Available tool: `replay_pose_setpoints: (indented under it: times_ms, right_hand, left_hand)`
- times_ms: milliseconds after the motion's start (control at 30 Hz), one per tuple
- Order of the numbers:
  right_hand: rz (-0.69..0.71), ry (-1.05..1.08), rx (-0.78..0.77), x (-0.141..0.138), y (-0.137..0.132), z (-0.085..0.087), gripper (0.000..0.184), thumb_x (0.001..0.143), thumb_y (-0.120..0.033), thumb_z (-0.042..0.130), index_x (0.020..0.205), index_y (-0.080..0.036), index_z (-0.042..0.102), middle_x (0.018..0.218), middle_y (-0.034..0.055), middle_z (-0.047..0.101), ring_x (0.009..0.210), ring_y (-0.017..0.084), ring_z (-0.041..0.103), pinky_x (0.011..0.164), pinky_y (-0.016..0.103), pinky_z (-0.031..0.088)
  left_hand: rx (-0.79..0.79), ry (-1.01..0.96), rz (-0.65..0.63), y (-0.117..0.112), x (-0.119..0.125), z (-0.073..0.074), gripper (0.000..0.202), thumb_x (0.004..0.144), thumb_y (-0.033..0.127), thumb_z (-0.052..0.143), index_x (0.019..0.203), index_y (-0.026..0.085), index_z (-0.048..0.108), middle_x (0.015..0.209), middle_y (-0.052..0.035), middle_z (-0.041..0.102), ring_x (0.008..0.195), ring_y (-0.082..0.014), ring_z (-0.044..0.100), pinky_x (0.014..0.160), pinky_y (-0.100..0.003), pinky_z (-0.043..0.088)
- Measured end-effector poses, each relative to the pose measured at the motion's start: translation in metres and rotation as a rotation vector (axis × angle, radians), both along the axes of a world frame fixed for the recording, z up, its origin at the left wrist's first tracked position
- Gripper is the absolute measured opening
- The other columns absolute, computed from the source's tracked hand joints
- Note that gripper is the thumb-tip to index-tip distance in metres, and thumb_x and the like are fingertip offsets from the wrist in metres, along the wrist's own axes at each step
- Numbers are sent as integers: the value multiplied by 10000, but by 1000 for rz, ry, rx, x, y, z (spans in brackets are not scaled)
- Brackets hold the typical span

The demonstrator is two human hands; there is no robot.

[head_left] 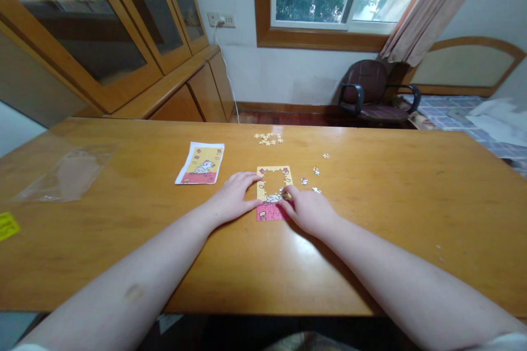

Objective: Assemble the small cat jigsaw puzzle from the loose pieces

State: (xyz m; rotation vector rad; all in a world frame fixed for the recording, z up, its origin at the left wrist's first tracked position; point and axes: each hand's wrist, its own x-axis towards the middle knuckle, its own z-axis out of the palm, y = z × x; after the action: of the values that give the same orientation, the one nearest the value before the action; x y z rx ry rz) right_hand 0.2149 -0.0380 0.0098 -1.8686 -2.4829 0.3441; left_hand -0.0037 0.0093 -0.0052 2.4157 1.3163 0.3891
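A partly assembled jigsaw puzzle (pixel 275 213) lies flat on the table, its yellow frame and pink lower rows joined around an open middle. White animal parts show along the lower edge of that opening. My left hand (pixel 235 197) rests at the puzzle's left side, thumb and fingers apart, fingertips on its border. With bent index finger and thumb, my right hand (pixel 310 209) is on the lower right part, at a small white puzzle piece (pixel 281 191) mostly hidden by the fingertip. Loose white pieces (pixel 304 181) lie just beyond the right hand.
A printed reference picture (pixel 202 164) lies left of the puzzle. Several yellow pieces (pixel 268 140) are gathered near the far table edge. A clear plastic bag (pixel 74 173) and a yellow label (pixel 8 225) are at the left of the wooden table (pixel 230 274). Behind stands a chair (pixel 368 88).
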Motion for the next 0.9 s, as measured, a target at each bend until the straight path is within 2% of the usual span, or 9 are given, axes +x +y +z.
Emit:
replay_pose_setpoints:
  times_ms: [300,433,600,767,900]
  right_hand:
    - [-61,77,35,13,10,5,361,914,-457,355,1125,-233,545,842,65,706,752,224,651,612,292,397]
    - [-240,42,116,45,34,6,364,910,-419,364,1093,-202,593,902,86,696,794,223,633,665,305,411]
    - [-413,-59,313,88,65,-11,383,910,-311,358,1162,-147,595,1101,140,630,993,252,567,840,340,396]
    - [-461,-136,265,99,74,-27,457,907,-379,377,1341,-261,463,1250,116,551,1043,310,507,838,411,390]
    - [-460,-113,222,98,73,-27,392,914,-408,361,1248,-341,554,1258,77,547,1064,313,476,843,428,372]
  left_hand:
    - [-8,5,-10,2,-1,-1,566,761,483,619,1246,214,508,1304,-86,516,1220,-259,435,1049,-432,336]
    - [-27,2,-7,2,-2,0,558,768,487,611,1247,220,506,1325,-78,499,1234,-255,421,1057,-428,329]
    - [-28,0,1,2,-3,0,544,781,503,587,1248,236,506,1343,-74,482,1251,-262,405,1064,-447,317]
    - [-35,8,17,1,-2,1,557,788,516,568,1256,221,503,1352,-88,472,1262,-265,395,1071,-448,313]
    - [-33,0,23,0,-2,1,548,791,509,563,1257,228,497,1355,-84,468,1266,-266,394,1072,-456,313]
